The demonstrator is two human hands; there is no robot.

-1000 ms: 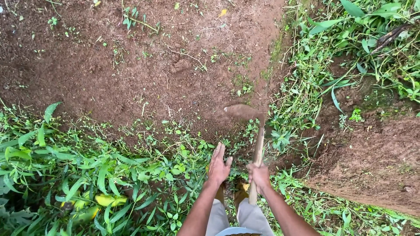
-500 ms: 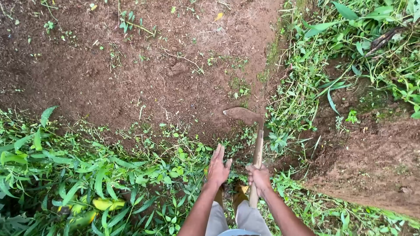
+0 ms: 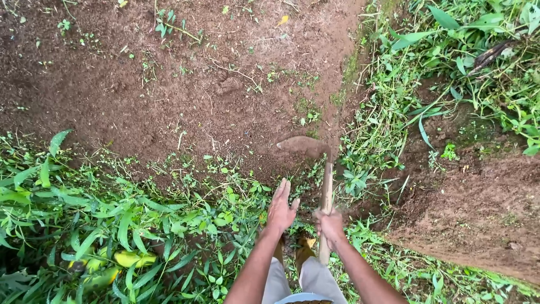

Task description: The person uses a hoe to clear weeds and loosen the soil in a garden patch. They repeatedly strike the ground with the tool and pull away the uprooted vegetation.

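Hoeing weeds, abt half cleared.
My right hand [image 3: 329,224] gripped the hoe [image 3: 325,191], blade just ahead in soil; left hand [image 3: 281,209] loose, fingers spread. Bare soil [image 3: 169,95] beyond; weeds [image 3: 140,225] left of hands remained.

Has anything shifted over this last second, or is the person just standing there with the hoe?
Very little changed. The hoe blade sits at about the same spot at the edge of the bare soil, perhaps a touch nearer the person. The right hand keeps its grip on the wooden handle. The left hand stays open, fingers spread, off the handle. Nothing was picked up or let go.
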